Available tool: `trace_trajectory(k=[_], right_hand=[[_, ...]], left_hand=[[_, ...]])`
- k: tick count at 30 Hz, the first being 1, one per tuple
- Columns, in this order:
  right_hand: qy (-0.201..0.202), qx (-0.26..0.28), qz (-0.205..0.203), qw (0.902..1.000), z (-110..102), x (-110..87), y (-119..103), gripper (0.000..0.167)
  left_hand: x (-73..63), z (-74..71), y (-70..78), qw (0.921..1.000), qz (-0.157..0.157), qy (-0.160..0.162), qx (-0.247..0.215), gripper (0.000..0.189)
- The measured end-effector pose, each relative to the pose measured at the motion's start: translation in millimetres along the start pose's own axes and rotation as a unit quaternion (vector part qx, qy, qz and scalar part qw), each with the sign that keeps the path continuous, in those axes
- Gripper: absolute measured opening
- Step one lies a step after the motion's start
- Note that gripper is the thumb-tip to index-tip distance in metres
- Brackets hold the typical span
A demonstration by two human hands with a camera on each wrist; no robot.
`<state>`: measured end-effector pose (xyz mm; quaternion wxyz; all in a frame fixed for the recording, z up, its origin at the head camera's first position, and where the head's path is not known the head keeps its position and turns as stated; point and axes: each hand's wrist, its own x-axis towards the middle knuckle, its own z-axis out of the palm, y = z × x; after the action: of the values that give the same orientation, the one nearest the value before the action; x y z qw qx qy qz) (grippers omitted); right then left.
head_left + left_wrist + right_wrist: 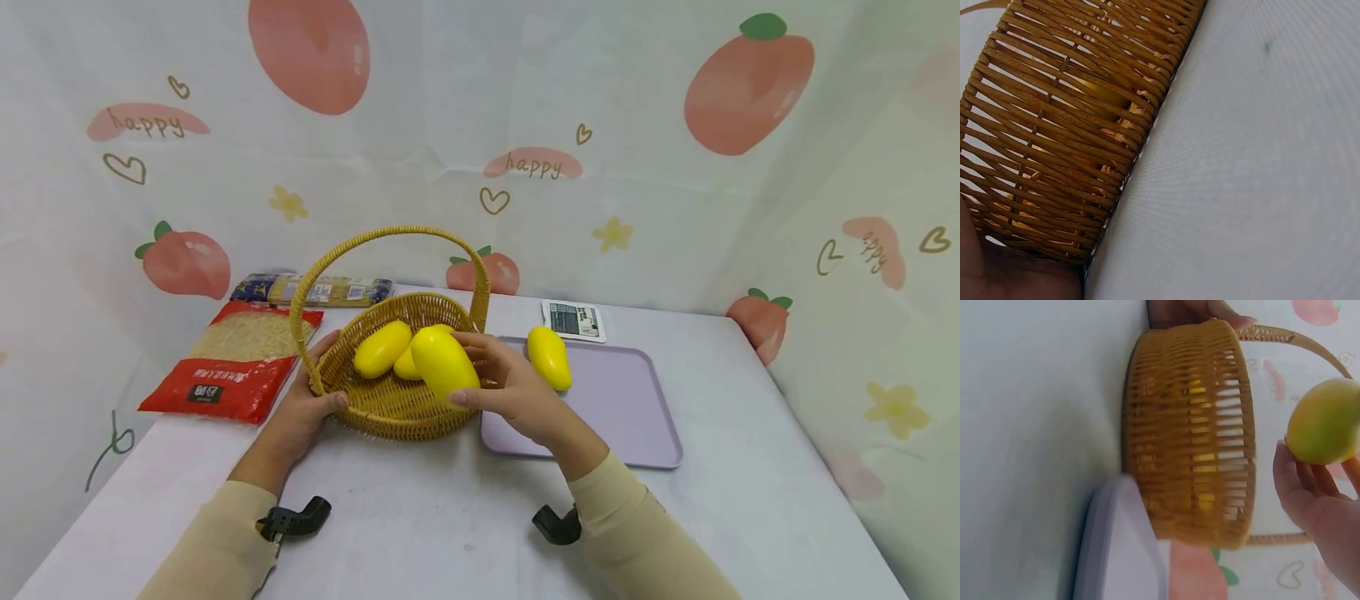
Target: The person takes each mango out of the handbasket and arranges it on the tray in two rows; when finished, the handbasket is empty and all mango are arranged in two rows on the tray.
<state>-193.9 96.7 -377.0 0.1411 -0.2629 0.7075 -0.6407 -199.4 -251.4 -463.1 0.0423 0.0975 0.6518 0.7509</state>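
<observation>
In the head view a wicker basket [408, 423] with a tall arched handle stands on the table, two yellow mangoes [382, 350] lying in it. My left hand [300, 412] grips the basket's left side, its thumb over the rim near the foot of the handle. Above the basket's right part, my right hand [510, 379] holds another yellow mango [444, 362] between thumb and fingers. The right wrist view shows this held mango [1322, 422] higher than the basket's rim. One more mango [550, 358] lies on a lilac tray [615, 417] to the right.
A red bag of grain [232, 367] lies left of the basket. Behind are a long blue-and-clear pack of noodles [315, 289] and a small white packet [573, 320] with a dark label. A printed cloth backdrop [420, 142] rises behind the table.
</observation>
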Motion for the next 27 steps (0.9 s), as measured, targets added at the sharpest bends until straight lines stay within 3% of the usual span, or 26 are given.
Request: trace_trajectory(k=[10,27], right_hand=[[0.034,-0.005,-0.017,0.9993,-28,-33.5,-2,0.072],[0.142,-0.047,-0.072,0.9860,-85,-63.2,-25,0.069]], left_hand=[[0.3,-0.4,-0.7,1.0000,0.003,0.000,0.006,0.088],[-0.2,0.6,-1.1,1.0000,0.004,0.002,0.003,0.086]])
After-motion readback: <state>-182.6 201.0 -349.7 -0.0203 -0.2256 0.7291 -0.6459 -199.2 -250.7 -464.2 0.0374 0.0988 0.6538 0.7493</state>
